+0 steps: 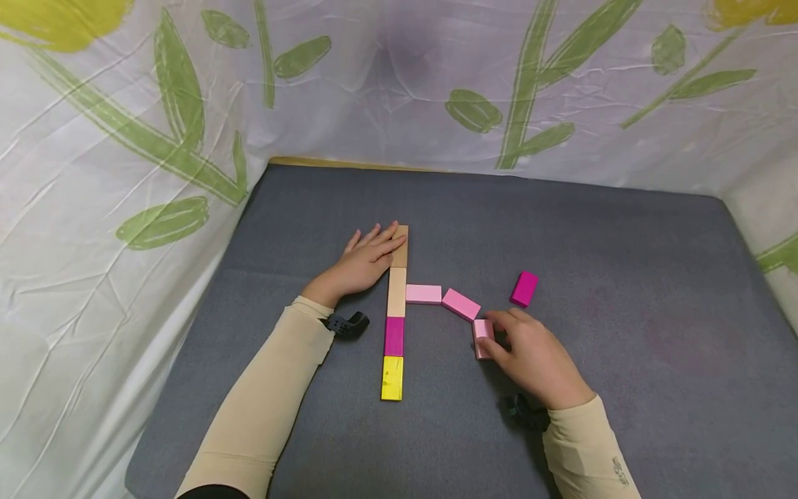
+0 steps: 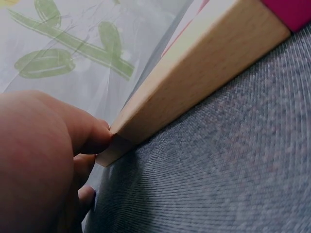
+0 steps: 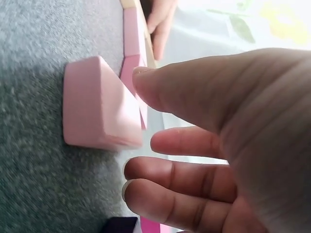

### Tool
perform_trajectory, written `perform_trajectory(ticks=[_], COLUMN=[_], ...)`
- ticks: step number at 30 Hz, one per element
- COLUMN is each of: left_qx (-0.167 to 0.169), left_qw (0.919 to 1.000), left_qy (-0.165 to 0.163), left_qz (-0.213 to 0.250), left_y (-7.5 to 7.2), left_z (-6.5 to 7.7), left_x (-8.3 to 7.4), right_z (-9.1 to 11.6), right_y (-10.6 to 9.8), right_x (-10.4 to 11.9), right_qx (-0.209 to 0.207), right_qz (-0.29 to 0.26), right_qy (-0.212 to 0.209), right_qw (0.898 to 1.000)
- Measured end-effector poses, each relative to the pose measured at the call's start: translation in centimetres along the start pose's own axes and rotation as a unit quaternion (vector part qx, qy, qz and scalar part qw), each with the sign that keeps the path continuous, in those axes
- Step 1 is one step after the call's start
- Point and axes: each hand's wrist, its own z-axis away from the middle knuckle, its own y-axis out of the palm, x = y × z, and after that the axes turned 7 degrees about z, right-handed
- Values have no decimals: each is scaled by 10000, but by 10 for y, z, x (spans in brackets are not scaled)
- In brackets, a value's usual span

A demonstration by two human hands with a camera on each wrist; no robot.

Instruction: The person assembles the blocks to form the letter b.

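Note:
My left hand (image 1: 364, 263) lies with its fingers extended over the far tan block (image 1: 402, 256), fingertips at its left side and top. Below that block, a paler wooden block (image 1: 396, 292), a magenta block (image 1: 394, 337) and a yellow block (image 1: 392, 378) continue end to end in a straight column. From the column's right side three pink blocks curve toward me: the first (image 1: 423, 294), a slanted second (image 1: 461, 305) and a third (image 1: 483, 328). My right hand (image 1: 536, 357) hovers around the third pink block (image 3: 85, 104), thumb and fingers parted and loosely bent beside it.
A loose magenta block (image 1: 524, 288) lies just beyond my right hand. Everything lies on a grey cloth-covered table (image 1: 623, 277). A white curtain (image 1: 386, 83) with painted green leaves hangs along the back and left edges.

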Motion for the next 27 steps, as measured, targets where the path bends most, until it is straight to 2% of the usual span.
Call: perform_trajectory(ticks=[16, 27], left_qx=[-51, -36], left_qw=[10000, 10000], left_qy=[18, -32], left_qz=[-6, -65], left_y=[1, 2], left_z=[0, -1], left_x=[0, 1], right_z=[10, 26], right_y=[-15, -17], right_x=[-12, -21], right_qx=[-174, -390], right_qz=[-280, -90], right_qy=[311, 594], right_qw=[9990, 9974])
